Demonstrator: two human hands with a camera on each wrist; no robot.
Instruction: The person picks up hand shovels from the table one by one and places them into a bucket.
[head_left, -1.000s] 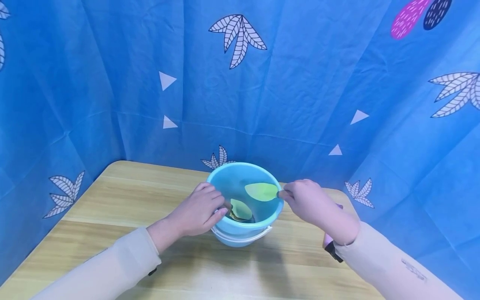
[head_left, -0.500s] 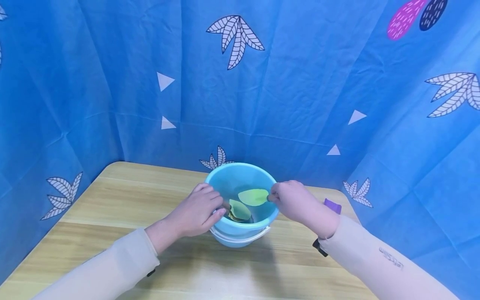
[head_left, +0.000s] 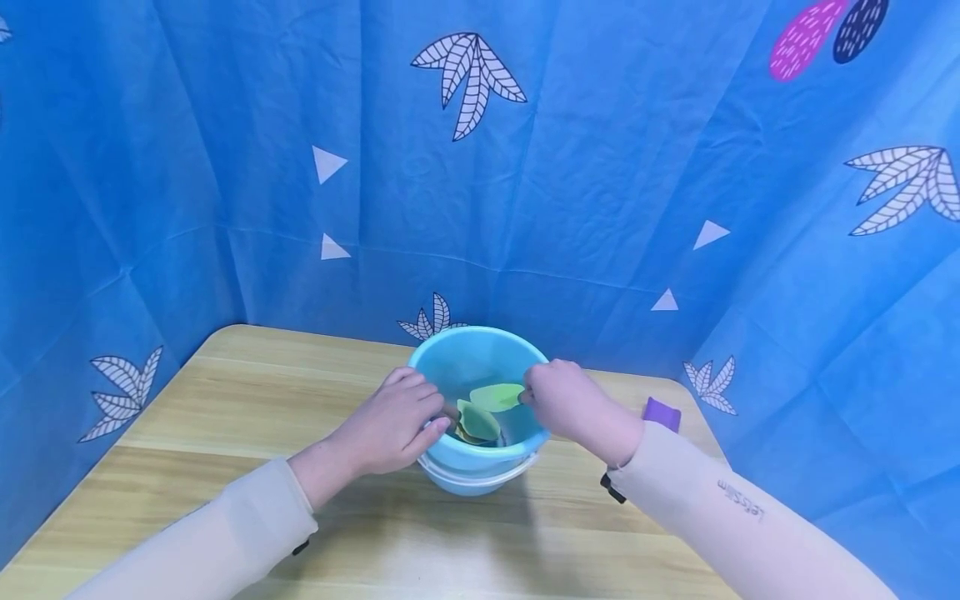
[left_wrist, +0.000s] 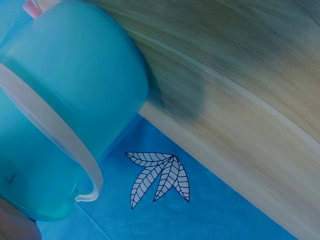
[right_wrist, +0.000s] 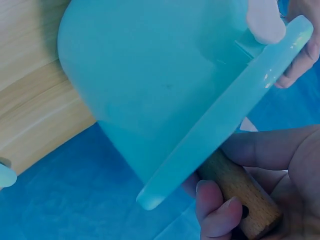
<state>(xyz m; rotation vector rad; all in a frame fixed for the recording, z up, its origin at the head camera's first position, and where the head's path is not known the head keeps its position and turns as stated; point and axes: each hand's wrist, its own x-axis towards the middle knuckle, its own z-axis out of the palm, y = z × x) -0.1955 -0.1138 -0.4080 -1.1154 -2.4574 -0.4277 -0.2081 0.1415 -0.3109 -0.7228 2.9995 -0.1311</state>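
Observation:
A light blue bucket (head_left: 480,354) with a white bail handle (head_left: 480,481) stands at the table's middle. My left hand (head_left: 397,421) grips its left rim. Inside lies a leaf-shaped green blade (head_left: 478,421); its brown handle (head_left: 451,412) runs up to the left fingers, and I cannot tell if they hold it too. Something yellowish-brown under that blade is mostly hidden. My right hand (head_left: 566,404) holds a hand trowel (head_left: 495,397) by its wooden handle (right_wrist: 240,192) at the right rim, with the light green blade inside the bucket.
A purple object (head_left: 662,414) lies on the wooden table (head_left: 300,375) to the right, partly behind the right sleeve. A blue patterned curtain (head_left: 480,208) hangs behind and on both sides. A mint-coloured piece (right_wrist: 6,176) shows at the right wrist view's left edge.
The right hand has moved left and slightly forward over the rim, carrying the trowel blade deeper into the bucket. More of the purple object shows. The left hand stays on the rim.

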